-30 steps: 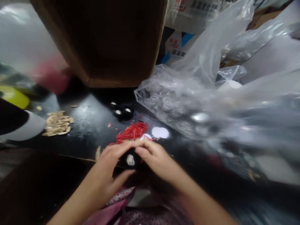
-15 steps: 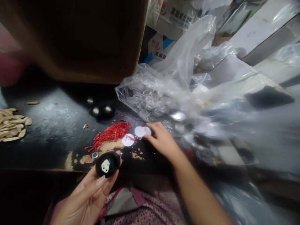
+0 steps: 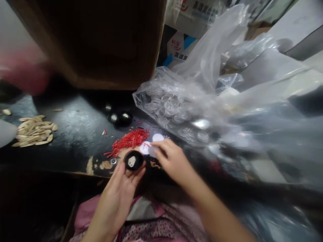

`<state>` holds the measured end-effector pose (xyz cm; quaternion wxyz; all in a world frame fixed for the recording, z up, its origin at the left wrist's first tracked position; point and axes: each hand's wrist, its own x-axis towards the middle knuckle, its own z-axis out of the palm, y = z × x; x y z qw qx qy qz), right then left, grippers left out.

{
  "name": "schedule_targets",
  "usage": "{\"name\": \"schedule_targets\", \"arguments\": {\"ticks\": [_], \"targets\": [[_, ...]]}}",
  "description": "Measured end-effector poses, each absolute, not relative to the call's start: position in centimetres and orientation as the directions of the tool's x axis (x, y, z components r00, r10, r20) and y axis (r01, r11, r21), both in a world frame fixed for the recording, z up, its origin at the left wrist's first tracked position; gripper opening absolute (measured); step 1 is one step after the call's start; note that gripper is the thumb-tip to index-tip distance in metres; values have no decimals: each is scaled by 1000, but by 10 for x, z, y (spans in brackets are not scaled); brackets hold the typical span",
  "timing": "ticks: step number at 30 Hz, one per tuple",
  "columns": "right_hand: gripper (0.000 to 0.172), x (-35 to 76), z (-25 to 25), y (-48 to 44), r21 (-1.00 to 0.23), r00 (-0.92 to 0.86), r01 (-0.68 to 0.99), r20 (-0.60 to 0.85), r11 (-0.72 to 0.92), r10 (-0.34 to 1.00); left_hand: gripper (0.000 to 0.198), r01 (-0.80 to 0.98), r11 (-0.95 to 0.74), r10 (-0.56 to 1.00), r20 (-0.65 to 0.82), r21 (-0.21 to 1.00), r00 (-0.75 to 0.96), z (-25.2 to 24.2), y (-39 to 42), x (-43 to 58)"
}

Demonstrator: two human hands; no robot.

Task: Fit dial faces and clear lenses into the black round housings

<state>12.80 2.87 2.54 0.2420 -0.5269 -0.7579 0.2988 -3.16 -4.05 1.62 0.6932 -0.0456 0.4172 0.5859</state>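
Note:
My left hand (image 3: 121, 191) is wrapped round a small round black cup (image 3: 138, 162), its open side up. Inside the cup lies a white piece (image 3: 131, 161) with small dark holes. Between the thumb and fingers of my right hand (image 3: 168, 156) is a thin whitish disc (image 3: 152, 151), just right of the cup. Beyond it, one white disc (image 3: 144, 149) with red bits on it and another white disc (image 3: 158, 137) lie on the table. A heap of thin red pieces (image 3: 131, 139) is beside them.
Black domed pieces (image 3: 125, 117) stand behind the red heap. A clear plastic bag (image 3: 202, 87) of clear round parts (image 3: 169, 109) spreads at right. Pale flat pieces (image 3: 35, 131) lie at left. A big cardboard box (image 3: 156, 43) overhangs the back. A metal ring (image 3: 113, 161) sits near the edge.
My right hand has picked up a whitish disc from the overlapping pair and brought it left toward the cup. My left hand has raised the cup, and the view has shifted.

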Motion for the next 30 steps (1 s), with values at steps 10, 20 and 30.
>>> {"name": "schedule_targets", "arguments": {"ticks": [10, 20, 30], "targets": [[3, 113, 35, 21, -908, -311, 405, -27, 107, 950, 44, -814, 289, 824, -564, 504, -57, 17, -40, -27], [5, 102, 49, 17, -872, -371, 460, -16, 169, 928, 38, -637, 428, 827, -562, 641, -10, 18, -49, -24], [11, 112, 52, 18, -846, -421, 504, -61, 177, 905, 35, -585, 504, 815, -575, 635, 77, 14, -48, -34]]}}
